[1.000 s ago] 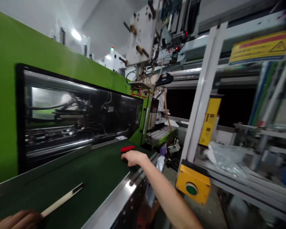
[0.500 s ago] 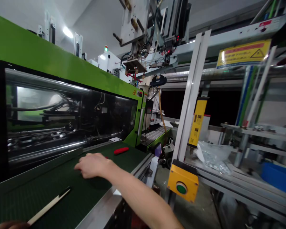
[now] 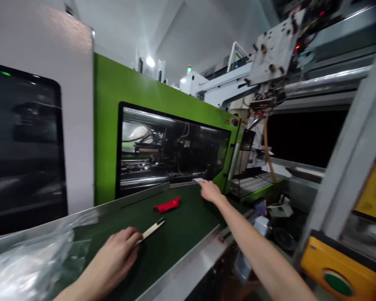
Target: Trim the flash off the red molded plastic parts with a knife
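My left hand (image 3: 120, 248) is closed around a slim cream-handled tool (image 3: 153, 230) with a dark tip, held low over the green conveyor belt (image 3: 188, 223). Just beyond that tip a red plastic part (image 3: 167, 205) with uneven edges lies loose on the belt. My right hand (image 3: 210, 191) is stretched to the far end of the belt, its fingers curled downward and partly hidden. Whatever they grip cannot be made out. Close to its fingertips a small white piece (image 3: 199, 179) sits at the belt's back edge.
Clear plastic bags (image 3: 34, 255) lie at the belt's near left. Behind the belt stands a green machine (image 3: 108, 125) with a window. Metal rails (image 3: 191, 263) edge the belt. To the right is a yellow box with a green button (image 3: 338, 282); a robot arm head (image 3: 272, 54) hangs above.
The view has swung left. My right hand has left one red part and reached farther along the belt, now covering where another red piece lay. My left hand has come further into view with the tool.
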A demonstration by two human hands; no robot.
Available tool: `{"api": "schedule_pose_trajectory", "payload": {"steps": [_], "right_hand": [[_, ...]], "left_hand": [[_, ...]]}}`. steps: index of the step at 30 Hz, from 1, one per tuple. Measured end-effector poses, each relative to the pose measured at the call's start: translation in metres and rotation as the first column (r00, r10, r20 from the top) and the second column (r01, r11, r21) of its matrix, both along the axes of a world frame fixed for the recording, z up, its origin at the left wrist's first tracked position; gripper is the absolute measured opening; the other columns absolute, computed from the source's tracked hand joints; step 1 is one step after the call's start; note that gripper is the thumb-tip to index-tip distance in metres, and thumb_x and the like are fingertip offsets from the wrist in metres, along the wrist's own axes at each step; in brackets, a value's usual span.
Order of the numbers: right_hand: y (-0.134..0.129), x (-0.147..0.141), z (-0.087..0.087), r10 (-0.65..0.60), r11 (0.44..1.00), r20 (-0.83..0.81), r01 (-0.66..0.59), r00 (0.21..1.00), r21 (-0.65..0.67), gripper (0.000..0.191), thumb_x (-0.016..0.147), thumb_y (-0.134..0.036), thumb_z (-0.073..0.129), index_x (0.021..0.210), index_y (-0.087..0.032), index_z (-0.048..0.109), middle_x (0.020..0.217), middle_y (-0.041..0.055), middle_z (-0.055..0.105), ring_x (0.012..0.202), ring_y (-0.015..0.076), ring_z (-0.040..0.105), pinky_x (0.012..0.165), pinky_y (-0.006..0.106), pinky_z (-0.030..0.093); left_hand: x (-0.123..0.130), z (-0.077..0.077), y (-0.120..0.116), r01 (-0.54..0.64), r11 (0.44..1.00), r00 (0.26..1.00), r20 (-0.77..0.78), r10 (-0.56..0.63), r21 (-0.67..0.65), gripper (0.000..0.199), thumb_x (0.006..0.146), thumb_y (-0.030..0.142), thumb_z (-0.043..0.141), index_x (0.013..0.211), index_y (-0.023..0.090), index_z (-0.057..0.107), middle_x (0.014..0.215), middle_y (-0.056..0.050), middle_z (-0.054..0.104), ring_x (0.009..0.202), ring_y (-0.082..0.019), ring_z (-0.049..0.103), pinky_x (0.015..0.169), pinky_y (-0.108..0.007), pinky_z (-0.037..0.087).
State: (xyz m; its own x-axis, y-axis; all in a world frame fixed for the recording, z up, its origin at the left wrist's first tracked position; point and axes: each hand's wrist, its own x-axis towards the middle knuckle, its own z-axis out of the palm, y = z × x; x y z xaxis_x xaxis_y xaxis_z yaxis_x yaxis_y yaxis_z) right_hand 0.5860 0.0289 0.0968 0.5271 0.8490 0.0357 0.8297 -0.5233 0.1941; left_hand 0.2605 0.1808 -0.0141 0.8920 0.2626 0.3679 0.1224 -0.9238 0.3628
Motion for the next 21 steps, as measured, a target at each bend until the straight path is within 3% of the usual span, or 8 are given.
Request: {"api": "schedule_pose_trajectory", "payload": {"steps": [4, 7, 11, 14, 17, 21], "right_hand": [[-0.013, 0.035, -0.034, -0.068, 0.996, -0.017, 0.066, 0.998, -0.065, 0.037, 0.094, -0.034, 0.059, 0.126, -0.016, 0.054, 0.124, 0.0098, 0.055, 0.110, 0.0229, 0.056, 0.093, 0.045, 0.050], [-0.014, 0.042, -0.046, -0.071, 0.994, 0.005, 0.071, 0.997, -0.084, 0.034, 0.093, -0.034, 0.059, 0.122, -0.016, 0.056, 0.120, 0.0087, 0.056, 0.108, 0.0224, 0.056, 0.093, 0.045, 0.050], [-0.011, 0.038, -0.039, -0.031, 0.999, 0.031, 0.031, 0.999, -0.018, 0.025, 0.092, -0.034, 0.061, 0.106, -0.014, 0.061, 0.109, 0.0069, 0.059, 0.102, 0.0206, 0.057, 0.091, 0.043, 0.050], [-0.007, 0.018, -0.026, 0.054, 0.985, 0.048, -0.061, 0.997, 0.161, 0.021, 0.092, -0.032, 0.061, 0.103, -0.014, 0.060, 0.107, 0.0065, 0.059, 0.099, 0.0194, 0.057, 0.088, 0.041, 0.050], [-0.002, -0.030, -0.013, 0.208, 0.887, 0.047, -0.209, 0.977, 0.411, 0.020, 0.094, -0.031, 0.057, 0.106, -0.015, 0.058, 0.109, 0.0070, 0.058, 0.098, 0.0190, 0.056, 0.088, 0.040, 0.050], [-0.002, -0.126, -0.004, 0.474, 0.634, -0.014, -0.331, 0.880, 0.699, 0.029, 0.094, -0.039, 0.056, 0.113, -0.017, 0.056, 0.111, 0.0067, 0.061, 0.099, 0.0177, 0.059, 0.093, 0.038, 0.049]], "left_hand": [[0.001, 0.011, -0.011, 0.001, 0.996, 0.999, -0.051, -0.006, -0.086, 0.034, 0.097, 0.026, 0.028, 0.108, 0.021, 0.060, 0.113, -0.009, 0.057, 0.099, -0.022, 0.059, 0.089, -0.039, 0.048], [-0.001, 0.013, -0.013, 0.007, 0.994, 0.999, -0.040, -0.012, -0.105, 0.034, 0.097, 0.026, 0.028, 0.107, 0.020, 0.060, 0.110, -0.009, 0.058, 0.098, -0.023, 0.058, 0.088, -0.040, 0.047], [-0.004, 0.015, -0.014, 0.000, 0.993, 1.000, -0.017, -0.002, -0.120, 0.032, 0.096, 0.023, 0.032, 0.107, 0.021, 0.062, 0.108, -0.009, 0.058, 0.097, -0.024, 0.057, 0.087, -0.041, 0.047], [-0.005, 0.016, -0.018, -0.011, 0.989, 1.000, 0.022, 0.014, -0.148, 0.029, 0.095, 0.022, 0.035, 0.105, 0.021, 0.062, 0.106, -0.008, 0.059, 0.095, -0.023, 0.058, 0.085, -0.041, 0.048], [-0.004, 0.016, -0.023, -0.008, 0.979, 0.995, 0.095, 0.028, -0.204, 0.025, 0.094, 0.021, 0.039, 0.107, 0.022, 0.061, 0.104, -0.006, 0.060, 0.092, -0.020, 0.059, 0.082, -0.035, 0.050], [-0.005, 0.023, -0.030, -0.002, 0.967, 0.960, 0.270, 0.073, -0.255, 0.035, 0.094, 0.024, 0.046, 0.129, 0.022, 0.045, 0.126, -0.008, 0.052, 0.117, -0.020, 0.052, 0.101, -0.036, 0.045]]}}
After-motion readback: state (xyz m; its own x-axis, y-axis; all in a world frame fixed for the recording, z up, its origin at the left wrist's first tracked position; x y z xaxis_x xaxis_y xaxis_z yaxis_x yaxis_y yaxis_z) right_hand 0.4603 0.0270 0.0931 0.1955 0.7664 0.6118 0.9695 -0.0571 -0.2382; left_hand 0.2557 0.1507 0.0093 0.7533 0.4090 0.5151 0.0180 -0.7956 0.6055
